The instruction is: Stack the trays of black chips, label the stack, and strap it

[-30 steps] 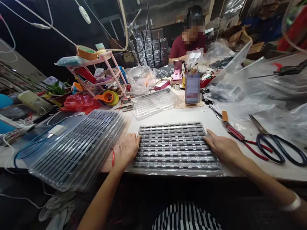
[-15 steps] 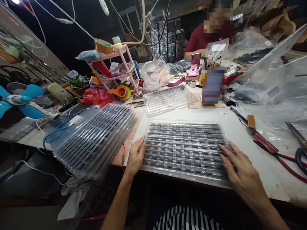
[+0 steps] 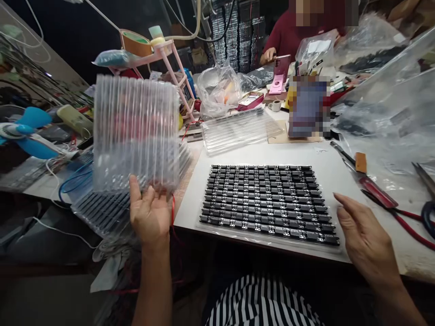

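Note:
My left hand [image 3: 149,215] grips the lower edge of a clear ribbed plastic tray [image 3: 136,131], held raised and tilted above the left stack. Directly in front of me lies another clear plastic tray [image 3: 244,235], its rows filled with black circuit board strips [image 3: 261,199], uncovered on top. Beside its right edge, my right hand [image 3: 369,233] rests with fingers stretched out and nothing visible in them. Below the raised tray, a stack of filled clear trays [image 3: 105,213] is partly hidden.
Farther back lies a clear tray [image 3: 238,129]. To the right are a red-handled tool [image 3: 377,190], an orange block [image 3: 360,162] and scissors [image 3: 424,181]. A pink rack [image 3: 175,68] and blue fan [image 3: 25,131] stand left. Across the table sits a person in a maroon top [image 3: 292,31].
My left hand has lifted the clear tray off the filled one and carried it up and left. The strips now show bare. My right hand has come away from the edge, slightly rightward.

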{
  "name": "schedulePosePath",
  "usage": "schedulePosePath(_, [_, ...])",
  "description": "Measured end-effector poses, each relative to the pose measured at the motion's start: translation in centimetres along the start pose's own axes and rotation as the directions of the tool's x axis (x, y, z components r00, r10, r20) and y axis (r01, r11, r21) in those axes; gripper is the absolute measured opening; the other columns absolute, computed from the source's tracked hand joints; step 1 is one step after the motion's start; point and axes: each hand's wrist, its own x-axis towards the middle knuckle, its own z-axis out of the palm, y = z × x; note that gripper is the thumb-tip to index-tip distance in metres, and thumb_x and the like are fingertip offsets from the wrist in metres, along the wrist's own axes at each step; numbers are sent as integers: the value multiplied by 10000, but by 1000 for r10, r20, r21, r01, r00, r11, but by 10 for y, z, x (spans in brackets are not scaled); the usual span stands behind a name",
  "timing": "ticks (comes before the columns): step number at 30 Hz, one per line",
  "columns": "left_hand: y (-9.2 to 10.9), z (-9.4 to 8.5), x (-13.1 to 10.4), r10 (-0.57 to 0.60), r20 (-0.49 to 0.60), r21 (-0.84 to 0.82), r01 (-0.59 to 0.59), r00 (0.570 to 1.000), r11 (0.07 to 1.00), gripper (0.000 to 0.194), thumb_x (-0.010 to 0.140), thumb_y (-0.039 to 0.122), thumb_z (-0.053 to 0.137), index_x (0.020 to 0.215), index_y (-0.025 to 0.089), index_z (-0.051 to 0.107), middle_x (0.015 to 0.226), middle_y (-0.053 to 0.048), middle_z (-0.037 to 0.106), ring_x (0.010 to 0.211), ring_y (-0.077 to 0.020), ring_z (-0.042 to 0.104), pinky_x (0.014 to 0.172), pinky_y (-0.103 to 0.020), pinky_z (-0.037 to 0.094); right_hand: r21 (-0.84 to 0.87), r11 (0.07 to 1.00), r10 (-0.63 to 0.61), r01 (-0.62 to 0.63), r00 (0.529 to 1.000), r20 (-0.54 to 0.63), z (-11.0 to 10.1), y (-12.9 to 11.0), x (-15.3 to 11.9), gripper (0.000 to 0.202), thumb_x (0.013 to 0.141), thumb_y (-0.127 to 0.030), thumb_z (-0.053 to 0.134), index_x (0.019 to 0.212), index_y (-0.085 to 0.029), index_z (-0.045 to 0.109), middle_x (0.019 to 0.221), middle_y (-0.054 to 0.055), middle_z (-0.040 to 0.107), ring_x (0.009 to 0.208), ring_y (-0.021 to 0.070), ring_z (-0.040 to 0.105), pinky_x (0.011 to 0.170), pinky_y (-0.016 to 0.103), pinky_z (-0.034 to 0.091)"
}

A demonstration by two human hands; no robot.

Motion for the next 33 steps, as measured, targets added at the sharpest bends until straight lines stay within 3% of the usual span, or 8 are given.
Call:
schedulePosePath(4, [-5,-8,2,-57,24,90,55,998,994,704,820,159,558,1454,286,280,1103,-55,652,1133,-174,588,1042,-370,411,-45,999,-31,32,999,20,2,4,-2,405,902,-444,450,1216,-222,578,1176,66,607,1115,232,556,1047,445,403])
schedulePosePath(9, [-20,-24,-5,-101,247,377,0,964,926,523,869,329,536,1381,335,430,1451,-34,440,1362,-239,368,1137,-433,284,-52,996,-63,65,997,37,3,3,0,368,922,-387,440,1219,-209,566,1194,81,605,1131,215,538,1040,423,403])
schedulePosePath(11, [-31,-30,-10,-146,401,580,-127,904,805,503,875,395,534,1367,320,459,1490,-24,389,1393,-248,309,1161,-446,219,-48,997,-61,64,997,50,3,2,0,366,929,-379,432,1226,-208,563,1209,83,604,1153,213,524,1046,421,401])
schedulePosePath(14, [-48,-37,-20,-239,610,744,-441,756,503,581,899,489,461,1433,283,362,1542,-45,281,1433,-263,197,1167,-492,147,-33,998,-45,47,997,58,2,1,0,372,933,-381,430,1237,-213,563,1214,77,608,1174,209,514,1048,425,407])
schedulePosePath(17, [-62,-38,-31,-296,702,712,-638,648,293,659,930,519,352,1499,242,168,1562,-95,204,1447,-274,116,1149,-535,155,-24,999,-27,28,999,33,3,0,-2,376,926,-389,450,1241,-222,570,1214,69,609,1173,206,523,1047,426,414])
schedulePosePath(21, [-67,-34,-43,-308,756,640,-751,578,162,717,936,524,320,1507,237,-5,1566,-132,169,1447,-272,122,1136,-569,150,-22,1000,-11,12,999,36,4,0,-4,376,919,-394,464,1238,-230,579,1217,63,614,1157,202,545,1030,413,435])
schedulePosePath(28, [-63,-33,-46,-326,763,632,-748,558,201,717,938,527,304,1504,243,-32,1571,-129,146,1446,-252,136,1141,-564,146,-32,999,-21,23,997,70,1,0,-2,404,928,-406,448,1282,-233,538,1215,58,637,1164,203,548,1018,412,432])
schedulePosePath(33, [-61,-24,-21,-345,691,722,-628,635,291,730,928,547,307,1506,157,94,1564,-141,158,1438,-246,171,1154,-493,195,-137,985,-78,106,977,200,0,4,14,534,944,-497,342,1405,-234,398,1441,80,443,1321,240,409,1072,490,351])
